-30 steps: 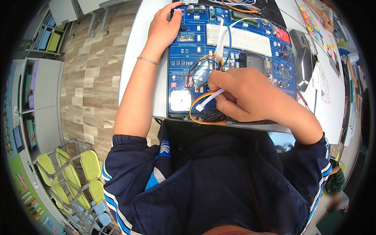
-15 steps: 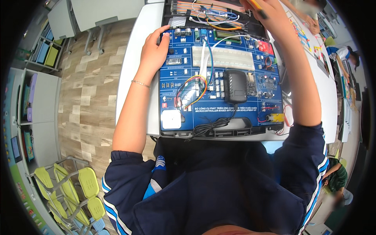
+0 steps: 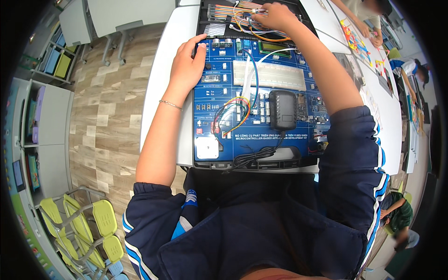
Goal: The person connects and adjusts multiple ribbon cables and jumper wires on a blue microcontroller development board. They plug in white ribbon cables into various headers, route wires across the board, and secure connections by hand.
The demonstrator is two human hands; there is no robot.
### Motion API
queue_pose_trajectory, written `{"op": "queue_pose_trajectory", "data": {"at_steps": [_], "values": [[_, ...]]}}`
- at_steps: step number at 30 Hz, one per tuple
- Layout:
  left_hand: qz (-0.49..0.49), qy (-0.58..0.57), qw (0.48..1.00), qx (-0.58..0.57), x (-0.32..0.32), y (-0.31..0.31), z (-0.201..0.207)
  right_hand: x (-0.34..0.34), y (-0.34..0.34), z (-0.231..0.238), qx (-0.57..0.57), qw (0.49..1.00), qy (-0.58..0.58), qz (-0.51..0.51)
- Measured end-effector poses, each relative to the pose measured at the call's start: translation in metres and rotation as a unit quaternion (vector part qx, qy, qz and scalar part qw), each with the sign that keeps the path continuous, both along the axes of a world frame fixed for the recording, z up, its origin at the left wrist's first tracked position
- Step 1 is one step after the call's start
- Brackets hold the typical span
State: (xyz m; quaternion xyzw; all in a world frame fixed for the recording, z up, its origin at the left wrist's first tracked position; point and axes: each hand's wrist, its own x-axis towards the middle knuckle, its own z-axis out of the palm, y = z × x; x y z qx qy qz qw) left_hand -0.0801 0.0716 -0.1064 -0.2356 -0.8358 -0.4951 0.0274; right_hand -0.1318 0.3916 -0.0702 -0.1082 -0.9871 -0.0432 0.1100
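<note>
A blue microcontroller development kit board point(image 3: 261, 129) lies in an opened black case in front of me. My left hand point(image 3: 187, 65) rests on its upper left edge, fingers stretched out and holding nothing. In the case's lid, my right hand point(image 3: 276, 19) reaches among thin coloured jumper wires point(image 3: 243, 23), fingers bent and closed around some of them beside a small white connector. A white breadboard point(image 3: 270, 74) sits in the board's upper middle. Below it lies a black power adapter point(image 3: 283, 110) with its coiled cable point(image 3: 254, 157). A looped bundle of coloured wires point(image 3: 246, 109) is plugged in on the left.
The case stands on a white table point(image 3: 161, 88). Other people work at the right, one beside colourful small parts point(image 3: 355, 42). Stacked green chairs point(image 3: 86, 228) and grey cabinets point(image 3: 51, 116) stand at the left.
My right hand has moved left and down onto the wires in the lid. The yellow-and-black object at its fingers before no longer shows. My left hand stays on the board's edge.
</note>
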Motion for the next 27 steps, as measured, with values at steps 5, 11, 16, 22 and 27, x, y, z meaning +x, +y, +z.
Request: {"op": "queue_pose_trajectory", "data": {"at_steps": [5,11,16,22,27], "values": [[-0.005,-0.006,1.0,-0.002,-0.001,0.0,0.001,0.012,0.016,0.007,-0.019,0.955,0.186,0.233],[0.001,0.018,1.0,0.003,0.0,0.001,0.002,0.029,-0.008,0.016,-0.012,0.957,0.171,0.233],[0.023,0.277,0.96,0.016,0.008,0.004,0.013,0.094,-0.034,0.053,-0.099,0.928,0.164,0.32],[-0.331,0.138,0.933,0.037,0.036,-0.012,0.056,0.213,-0.052,0.085,-0.078,0.91,0.181,0.366],[-0.391,0.084,0.917,-0.012,0.041,-0.014,0.054,0.283,-0.065,0.065,-0.296,0.903,0.083,0.299]]}}
